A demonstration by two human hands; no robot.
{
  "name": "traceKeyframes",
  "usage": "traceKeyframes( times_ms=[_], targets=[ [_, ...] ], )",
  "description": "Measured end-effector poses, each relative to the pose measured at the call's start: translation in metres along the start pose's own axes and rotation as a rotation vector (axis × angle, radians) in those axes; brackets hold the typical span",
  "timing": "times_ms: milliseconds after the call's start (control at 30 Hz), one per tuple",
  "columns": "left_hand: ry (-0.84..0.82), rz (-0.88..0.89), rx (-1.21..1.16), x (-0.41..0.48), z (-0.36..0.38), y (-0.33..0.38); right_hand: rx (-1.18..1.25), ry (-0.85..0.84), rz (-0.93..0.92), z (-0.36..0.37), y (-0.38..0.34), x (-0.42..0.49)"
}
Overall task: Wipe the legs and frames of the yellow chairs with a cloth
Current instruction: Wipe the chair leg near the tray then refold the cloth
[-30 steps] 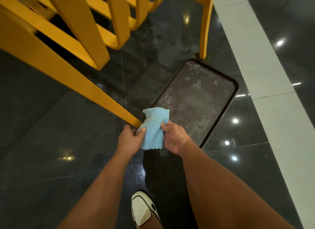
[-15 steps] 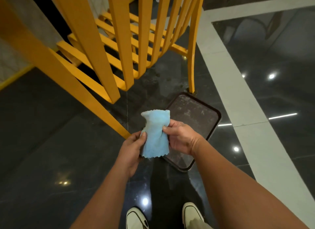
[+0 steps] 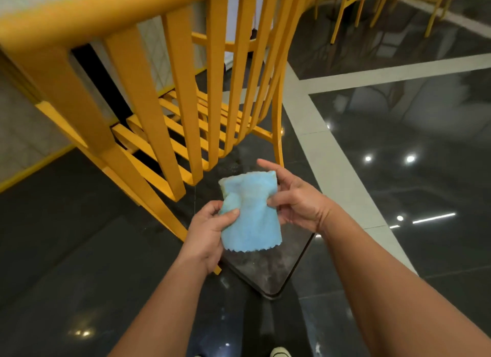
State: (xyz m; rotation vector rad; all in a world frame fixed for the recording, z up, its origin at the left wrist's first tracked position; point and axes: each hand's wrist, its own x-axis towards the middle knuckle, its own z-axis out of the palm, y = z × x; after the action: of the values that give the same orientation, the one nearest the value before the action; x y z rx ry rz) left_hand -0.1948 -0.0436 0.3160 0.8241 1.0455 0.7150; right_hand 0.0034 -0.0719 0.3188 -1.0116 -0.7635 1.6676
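Note:
A yellow slatted chair (image 3: 183, 96) stands just ahead of me, its back rail blurred at the top left and its rear leg (image 3: 148, 197) slanting down to the floor. In front of it I hold a light blue cloth (image 3: 251, 215) clear of the chair. My left hand (image 3: 210, 229) grips the cloth's left edge with thumb on top. My right hand (image 3: 295, 199) pinches its right side with thumb and lower fingers, while the index finger sticks out straight.
A dark, dusty tray (image 3: 268, 271) lies on the glossy black floor under my hands. A pale tile strip (image 3: 332, 157) runs to the right. More yellow chairs (image 3: 353, 3) stand at the far top right. A shoe tip (image 3: 280, 352) shows at the bottom edge.
The cloth has come off the chair leg and risen with both hands. My view has lifted, so the chair's back and seat now show. My right index finger has straightened.

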Motion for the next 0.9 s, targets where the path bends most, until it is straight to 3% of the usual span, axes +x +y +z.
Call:
traceKeyframes(
  times_ms=[500,900],
  targets=[
    [-0.13,0.278,0.069,-0.011,0.09,0.085,-0.343,0.117,-0.245,-0.015,-0.123,-0.052],
    [-0.153,0.236,0.174,0.004,0.143,0.135,-0.536,0.241,-0.326,-0.026,-0.199,-0.058]
  ],
)
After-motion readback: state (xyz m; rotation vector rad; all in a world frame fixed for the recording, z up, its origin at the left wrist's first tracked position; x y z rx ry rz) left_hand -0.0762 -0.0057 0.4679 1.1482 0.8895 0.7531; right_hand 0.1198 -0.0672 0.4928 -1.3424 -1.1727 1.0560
